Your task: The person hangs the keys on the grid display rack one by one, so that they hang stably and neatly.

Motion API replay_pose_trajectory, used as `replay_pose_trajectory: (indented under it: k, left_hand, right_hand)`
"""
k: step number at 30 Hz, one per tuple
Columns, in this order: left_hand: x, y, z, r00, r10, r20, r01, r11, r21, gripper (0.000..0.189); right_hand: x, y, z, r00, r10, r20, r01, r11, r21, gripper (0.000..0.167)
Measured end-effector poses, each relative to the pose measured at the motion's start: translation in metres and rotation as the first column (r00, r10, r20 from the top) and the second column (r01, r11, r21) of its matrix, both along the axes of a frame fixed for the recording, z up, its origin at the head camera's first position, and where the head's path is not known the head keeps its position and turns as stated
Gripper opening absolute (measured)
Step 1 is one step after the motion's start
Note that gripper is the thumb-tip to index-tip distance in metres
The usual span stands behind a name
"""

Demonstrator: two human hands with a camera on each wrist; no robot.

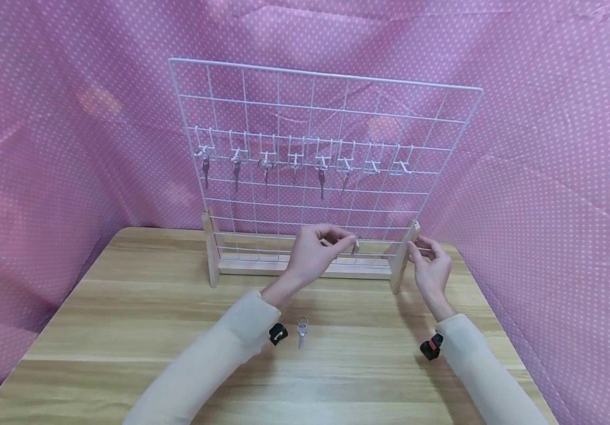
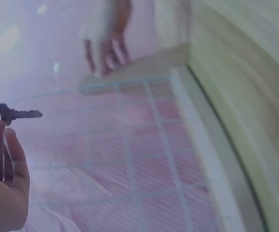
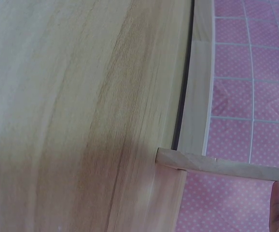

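My left hand (image 1: 312,252) is in front of the lower part of a white wire grid rack (image 1: 326,75). Thumb and fingers pinch a key (image 2: 21,114) by its head, its toothed blade pointing away from the hand in the left wrist view. My right hand (image 1: 432,268) is at the rack's right wooden upright (image 1: 402,265), its fingertips (image 3: 276,193) against the wood and holding nothing. Another key (image 1: 302,332) with a ring lies on the table near my left wrist.
A row of white hooks (image 1: 373,167) runs across the grid. Keys (image 1: 322,182) hang from several of them; the two hooks at the right end carry none. The wooden table (image 1: 98,319) bears the rack, and a pink dotted cloth (image 1: 549,177) surrounds it.
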State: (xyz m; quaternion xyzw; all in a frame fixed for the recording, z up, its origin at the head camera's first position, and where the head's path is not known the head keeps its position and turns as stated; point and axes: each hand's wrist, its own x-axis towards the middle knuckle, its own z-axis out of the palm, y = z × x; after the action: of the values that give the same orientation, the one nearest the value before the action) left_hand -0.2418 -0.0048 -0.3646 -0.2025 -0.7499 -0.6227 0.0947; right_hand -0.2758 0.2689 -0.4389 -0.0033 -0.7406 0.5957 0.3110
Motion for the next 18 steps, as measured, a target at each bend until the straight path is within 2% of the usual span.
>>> replay_pose_trajectory:
  k: [4,7,10,14,18]
  left_hand:
    - [0.004,0.011,0.025,1.000,0.000,-0.015,0.001,0.997,0.077,0.017]
    - [0.006,0.019,0.045,0.999,0.029,-0.042,-0.023,0.993,0.119,0.017]
    - [0.005,0.025,0.060,0.996,0.061,-0.064,-0.050,0.986,0.157,0.017]
    - [0.002,0.032,0.075,0.992,0.107,-0.063,-0.092,0.975,0.200,0.017]
    - [-0.002,0.038,0.084,0.989,0.147,-0.034,-0.134,0.960,0.247,0.016]
  right_hand:
    - [-0.011,0.006,-0.013,1.000,-0.016,0.012,0.017,1.000,-0.024,0.028]
    - [-0.020,0.013,-0.023,0.999,-0.025,0.021,0.026,0.999,-0.036,0.029]
    - [-0.020,0.014,-0.023,0.999,-0.032,0.031,0.033,0.999,-0.031,0.030]
    - [-0.020,0.013,-0.023,0.999,-0.036,0.028,0.036,0.999,-0.022,0.030]
    - [-0.020,0.012,-0.023,1.000,-0.024,0.009,0.025,1.000,-0.018,0.029]
